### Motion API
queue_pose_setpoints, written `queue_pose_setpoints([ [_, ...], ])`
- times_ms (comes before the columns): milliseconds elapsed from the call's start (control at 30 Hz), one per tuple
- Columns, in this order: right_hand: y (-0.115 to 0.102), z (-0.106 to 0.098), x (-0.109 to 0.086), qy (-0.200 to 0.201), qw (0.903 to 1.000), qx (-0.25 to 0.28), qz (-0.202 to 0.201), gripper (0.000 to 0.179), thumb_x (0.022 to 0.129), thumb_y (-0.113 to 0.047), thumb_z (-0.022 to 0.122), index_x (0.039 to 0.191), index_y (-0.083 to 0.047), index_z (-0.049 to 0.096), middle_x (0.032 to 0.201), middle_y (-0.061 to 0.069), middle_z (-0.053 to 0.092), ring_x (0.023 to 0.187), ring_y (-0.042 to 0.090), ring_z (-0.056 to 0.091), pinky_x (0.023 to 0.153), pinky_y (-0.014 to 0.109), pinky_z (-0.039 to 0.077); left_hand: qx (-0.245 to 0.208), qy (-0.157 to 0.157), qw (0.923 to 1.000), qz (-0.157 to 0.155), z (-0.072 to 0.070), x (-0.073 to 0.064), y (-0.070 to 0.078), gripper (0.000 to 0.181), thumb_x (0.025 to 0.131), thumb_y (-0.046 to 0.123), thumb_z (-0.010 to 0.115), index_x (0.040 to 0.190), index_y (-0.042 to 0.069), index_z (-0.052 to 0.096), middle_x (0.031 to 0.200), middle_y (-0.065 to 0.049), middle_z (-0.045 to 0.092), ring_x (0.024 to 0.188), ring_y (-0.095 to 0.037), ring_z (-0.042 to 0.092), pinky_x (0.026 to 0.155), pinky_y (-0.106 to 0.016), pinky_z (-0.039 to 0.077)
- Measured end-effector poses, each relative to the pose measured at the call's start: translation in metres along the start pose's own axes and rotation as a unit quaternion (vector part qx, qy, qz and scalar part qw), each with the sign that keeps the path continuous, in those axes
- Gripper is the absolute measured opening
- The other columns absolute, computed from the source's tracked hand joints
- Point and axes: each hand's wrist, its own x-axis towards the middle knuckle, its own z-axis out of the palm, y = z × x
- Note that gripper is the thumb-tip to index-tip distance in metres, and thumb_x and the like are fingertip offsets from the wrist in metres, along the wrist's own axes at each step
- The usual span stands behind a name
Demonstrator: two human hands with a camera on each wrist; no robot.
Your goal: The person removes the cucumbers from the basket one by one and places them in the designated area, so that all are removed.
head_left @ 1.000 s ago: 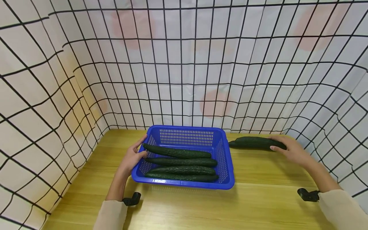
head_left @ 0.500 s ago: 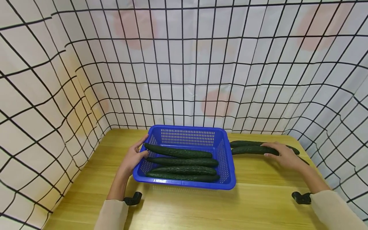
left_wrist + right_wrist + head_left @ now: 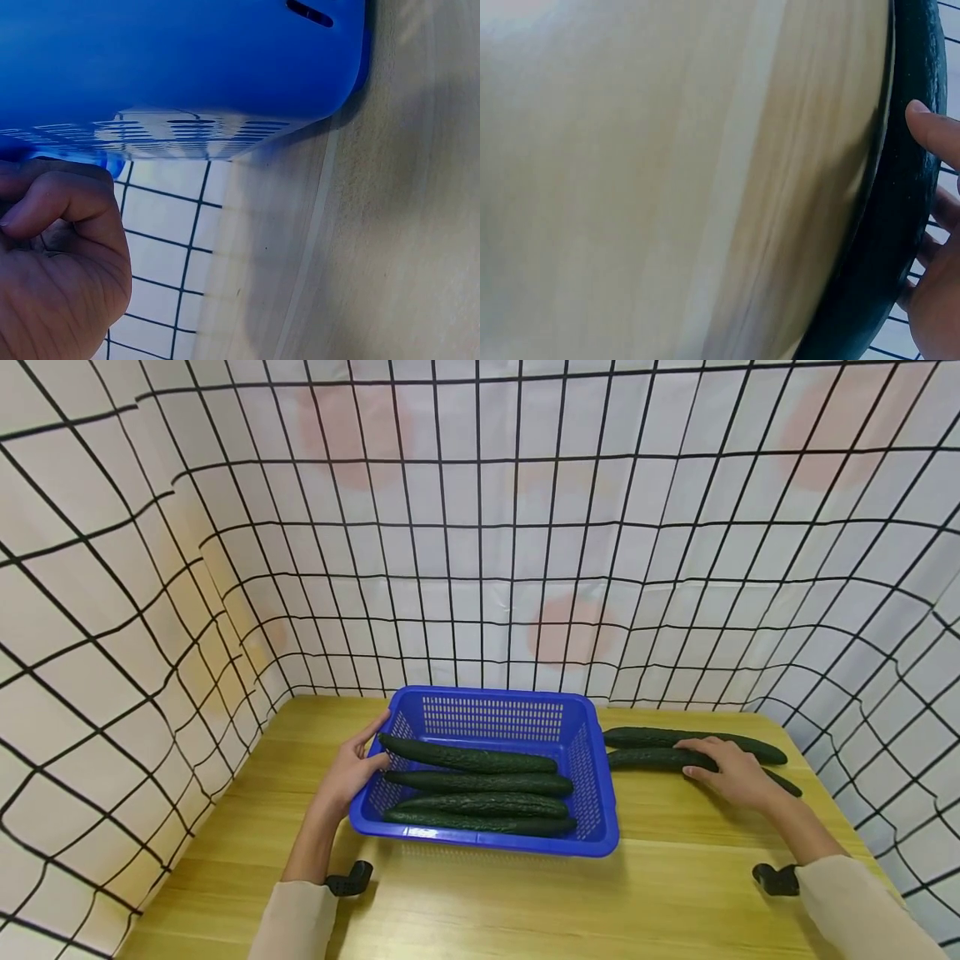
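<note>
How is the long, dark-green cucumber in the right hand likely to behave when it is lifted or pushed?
The long, dark-green cucumber is probably stiff: it shows one gentle curve, no kinks. Its rounded body could roll if pushed, though the curve may limit this. Its skin catches light in the right wrist view, so it might slip in the right hand.

Six cucumbers (image 3: 480,783) in all. Four lie inside one blue basket (image 3: 480,842), at the left hand's (image 3: 351,774) grip. Two lie on one table (image 3: 465,910): one gripped cucumber (image 3: 652,760) under the right hand (image 3: 731,772), one rear cucumber (image 3: 667,737) just behind that grip. Two hands, two pale sleeves (image 3: 296,914), two black wrist devices (image 3: 350,879), one beside each wrist.
</note>
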Motion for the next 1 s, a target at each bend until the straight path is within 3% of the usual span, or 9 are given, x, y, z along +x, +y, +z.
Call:
queue_pose_setpoints([
  [167,-0.001,0.0,0.0,0.006,0.9999,-0.011,0.004,0.047,0.102,-0.029,0.063,0.142,-0.007,0.058,0.142,0.03,0.054,0.127,0.055,0.048,0.095,0.078,0.039,0.002,-0.001,1.0,0.003,0.001,0.0,0.0,0.087,0.088,-0.002,0.057,0.161,0.037,0.034,0.165,-0.015,0.036,0.095,-0.028,0.07,0.082,-0.048,0.064],
  [400,-0.006,-0.008,0.002,-0.001,0.9999,0.011,0.011,0.047,0.102,-0.031,0.063,0.142,-0.007,0.058,0.148,0.03,0.048,0.133,0.056,0.04,0.101,0.08,0.029,-0.002,-0.001,1.0,0.002,0.001,0.0,0.001,0.086,0.088,-0.002,0.057,0.161,0.038,0.035,0.16,-0.019,0.042,0.092,-0.027,0.071,0.082,-0.048,0.064],
  [567,-0.014,-0.014,0.003,0.01,0.9998,0.014,-0.004,0.047,0.101,-0.032,0.064,0.141,-0.007,0.059,0.145,0.029,0.052,0.133,0.055,0.041,0.102,0.077,0.032,0.0,0.0,1.0,0.003,0.001,0.0,0.003,0.086,0.088,-0.001,0.058,0.161,0.037,0.033,0.161,-0.018,0.04,0.092,-0.027,0.071,0.082,-0.048,0.064],
  [767,-0.036,-0.028,0.011,0.029,0.999,0.013,-0.031,0.048,0.102,-0.03,0.063,0.14,-0.002,0.059,0.141,0.026,0.058,0.128,0.051,0.05,0.101,0.07,0.041,0.004,0.004,1.0,-0.003,0.001,-0.001,0.005,0.085,0.089,0.0,0.058,0.162,0.037,0.033,0.157,-0.02,0.046,0.095,-0.029,0.071,0.084,-0.05,0.064],
  [1000,-0.07,-0.044,0.026,0.033,0.9982,0.042,-0.029,0.05,0.103,-0.036,0.06,0.144,-0.007,0.057,0.145,0.022,0.055,0.129,0.046,0.051,0.101,0.068,0.043,0.014,0.007,0.9999,-0.002,0.001,-0.002,0.004,0.084,0.09,0.001,0.058,0.161,0.038,0.034,0.158,-0.022,0.043,0.098,-0.032,0.07,0.085,-0.051,0.063],
])
